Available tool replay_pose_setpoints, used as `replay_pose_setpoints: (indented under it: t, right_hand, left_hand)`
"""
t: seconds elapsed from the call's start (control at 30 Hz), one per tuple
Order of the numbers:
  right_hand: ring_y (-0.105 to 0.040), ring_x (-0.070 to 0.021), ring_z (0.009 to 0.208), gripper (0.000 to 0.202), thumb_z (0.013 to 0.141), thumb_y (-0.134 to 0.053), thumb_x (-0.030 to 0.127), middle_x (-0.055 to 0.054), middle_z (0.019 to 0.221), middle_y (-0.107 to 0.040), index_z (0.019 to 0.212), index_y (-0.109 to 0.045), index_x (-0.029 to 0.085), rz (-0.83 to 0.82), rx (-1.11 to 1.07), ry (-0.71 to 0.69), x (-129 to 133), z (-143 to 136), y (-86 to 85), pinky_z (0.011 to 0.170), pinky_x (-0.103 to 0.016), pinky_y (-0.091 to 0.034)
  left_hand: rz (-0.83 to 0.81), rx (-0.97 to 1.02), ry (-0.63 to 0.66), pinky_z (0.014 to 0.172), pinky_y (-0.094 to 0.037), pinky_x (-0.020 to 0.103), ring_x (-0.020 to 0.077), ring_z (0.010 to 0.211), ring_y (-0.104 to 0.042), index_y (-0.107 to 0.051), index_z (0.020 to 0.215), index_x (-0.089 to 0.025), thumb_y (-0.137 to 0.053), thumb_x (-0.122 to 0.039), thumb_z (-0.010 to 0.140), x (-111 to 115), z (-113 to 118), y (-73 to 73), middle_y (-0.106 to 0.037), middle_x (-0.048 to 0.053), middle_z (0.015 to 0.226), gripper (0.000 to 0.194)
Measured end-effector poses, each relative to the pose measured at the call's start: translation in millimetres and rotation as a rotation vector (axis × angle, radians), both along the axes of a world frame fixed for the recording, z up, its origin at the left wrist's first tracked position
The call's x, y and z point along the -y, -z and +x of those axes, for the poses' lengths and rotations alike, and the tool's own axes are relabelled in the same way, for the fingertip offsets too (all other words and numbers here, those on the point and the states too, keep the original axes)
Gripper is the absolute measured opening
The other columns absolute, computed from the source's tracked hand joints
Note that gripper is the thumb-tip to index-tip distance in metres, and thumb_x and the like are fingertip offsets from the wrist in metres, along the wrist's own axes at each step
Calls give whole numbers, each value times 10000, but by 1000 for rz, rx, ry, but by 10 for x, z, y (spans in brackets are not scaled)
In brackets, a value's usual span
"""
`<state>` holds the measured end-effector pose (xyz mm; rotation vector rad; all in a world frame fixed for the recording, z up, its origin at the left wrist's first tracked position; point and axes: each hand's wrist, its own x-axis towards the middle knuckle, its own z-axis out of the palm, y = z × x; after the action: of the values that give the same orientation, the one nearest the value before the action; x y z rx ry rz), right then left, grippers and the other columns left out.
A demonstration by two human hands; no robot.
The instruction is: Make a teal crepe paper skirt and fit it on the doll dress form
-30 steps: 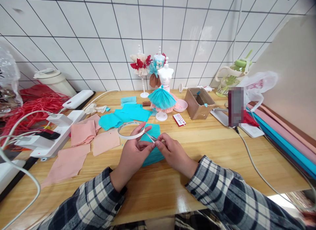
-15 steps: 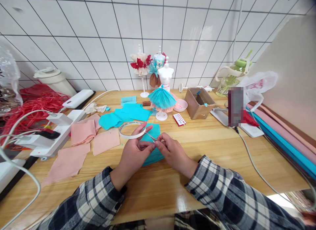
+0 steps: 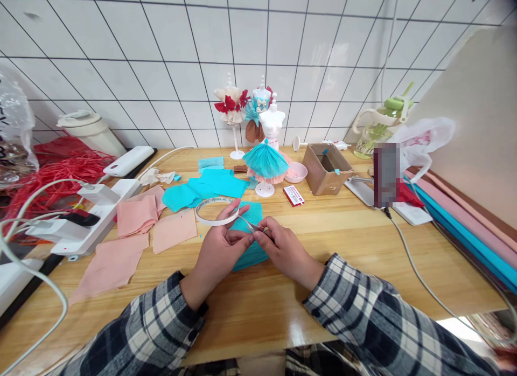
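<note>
A roll of double-sided tape (image 3: 214,222), white with printing on its inside, hangs around the fingers of my left hand (image 3: 215,253). From it a narrow strip runs across to my right hand (image 3: 286,251). Both thumbs and forefingers are pinched at that strip, and the two hands almost meet; the exact grip is partly hidden by the fingers. Beneath them lies a turquoise crepe paper sheet (image 3: 251,257). Straight ahead stands a small white dress form (image 3: 271,120) wearing a turquoise paper skirt (image 3: 265,161) over a pink layer.
Turquoise pieces (image 3: 220,183) and pink paper pieces (image 3: 174,230) lie to the left, near a power strip (image 3: 117,195). Beyond are two more decorated dress forms, a pink bowl (image 3: 297,173), a cardboard box (image 3: 327,176) and a small red-and-white box (image 3: 293,196). Paper rolls (image 3: 464,236) line the right.
</note>
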<state>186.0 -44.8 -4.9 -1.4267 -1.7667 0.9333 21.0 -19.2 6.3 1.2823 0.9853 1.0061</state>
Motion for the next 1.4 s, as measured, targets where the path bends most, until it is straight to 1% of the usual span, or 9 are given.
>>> replay_pose_setpoints:
  t: [0.37,0.5,0.63,0.83,1.0,1.1,1.2,1.3,1.4]
  right_hand:
    - [-511,-153,646,233,968,-384,430,17,719,-558,940,-488,224,9,24,32,3,-4,19,583,-249,-308]
    - [-466,-138,583,229,957,-407,431,37,656,-517,925,-491,221,10,18,55,1,7,-6,558,-246,-289]
    - [-431,-125,525,247,943,-425,450,62,578,-454,887,-493,219,-39,-56,43,-15,35,-34,514,-240,-272]
    - [-399,-113,519,281,927,-435,480,69,568,-432,885,-509,212,-46,-118,62,-125,197,-16,520,-237,-293]
    - [-383,-119,536,367,857,-537,502,56,581,-423,1025,-595,181,-81,-176,219,-186,267,1,511,-245,-290]
    - [-355,-112,540,378,856,-553,456,53,600,-402,1097,-615,172,-11,-247,181,-135,202,-25,519,-243,-303]
    - [-382,-104,573,339,807,-630,422,21,703,-497,1039,-657,177,61,-185,114,-75,112,-41,542,-238,-330]
    - [-435,-103,624,217,772,-658,345,-20,860,-604,901,-688,173,71,-149,119,-64,56,-34,560,-234,-344]
    - [-438,-102,608,165,782,-628,323,-2,763,-601,788,-664,162,-12,-192,111,-89,55,-27,553,-230,-337]
  left_hand:
    - [0,-1,-11,660,-562,249,99,665,-683,-352,1439,-278,-783,-219,676,-5,11,-6,-477,158,1446,878]
    - [2,11,-22,667,-563,241,92,677,-690,-372,1416,-273,-788,-234,675,4,11,-35,-435,159,1479,851]
    - [6,9,-27,690,-575,258,89,673,-689,-380,1407,-276,-804,-247,661,15,-1,-47,-452,151,1466,859]
    - [-50,96,1,718,-584,286,102,700,-683,-393,1410,-263,-804,-264,681,-8,-45,-35,-470,134,1457,837]
    - [-51,75,-19,757,-584,329,125,727,-690,-386,1424,-280,-816,-266,666,-48,-50,-3,-452,138,1471,872]
    - [-64,36,0,704,-583,309,116,690,-688,-366,1434,-288,-823,-256,649,-25,-21,8,-431,150,1483,909]
    - [-53,33,31,662,-577,286,101,662,-680,-362,1431,-300,-811,-261,661,12,13,10,-427,154,1484,893]
    - [-51,22,59,657,-577,288,104,664,-683,-368,1428,-314,-802,-266,673,33,31,8,-417,156,1491,872]
    - [-67,11,101,678,-578,301,128,699,-699,-362,1432,-315,-800,-268,679,37,29,2,-392,159,1508,872]
